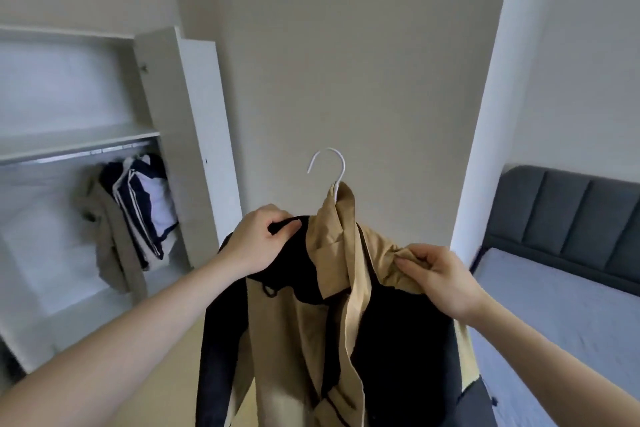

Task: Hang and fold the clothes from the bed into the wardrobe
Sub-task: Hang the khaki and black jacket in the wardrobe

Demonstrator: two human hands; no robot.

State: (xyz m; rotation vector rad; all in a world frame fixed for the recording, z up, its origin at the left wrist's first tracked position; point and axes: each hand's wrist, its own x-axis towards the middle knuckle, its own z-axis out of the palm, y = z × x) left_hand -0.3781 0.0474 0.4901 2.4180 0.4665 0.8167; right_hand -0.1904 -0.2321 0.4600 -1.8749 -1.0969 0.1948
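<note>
A tan and black jacket [311, 329] hangs in front of me on a white hanger [329, 166], whose hook sticks up above the collar. My left hand [256, 239] pinches the black left shoulder of the jacket. My right hand [440, 277] grips the bunched tan fabric at the right shoulder. The open white wardrobe [166, 135] stands to the left, with a metal rail [104, 151] under its shelf. On that rail hang a beige garment [107, 239] and navy and white clothes [145, 204].
A bed with a grey padded headboard [568, 218] and a pale blue mattress [561, 308] lies to the right. A white wall corner [485, 149] stands between me and the bed. The wardrobe door [207, 149] is swung open beside the plain wall ahead.
</note>
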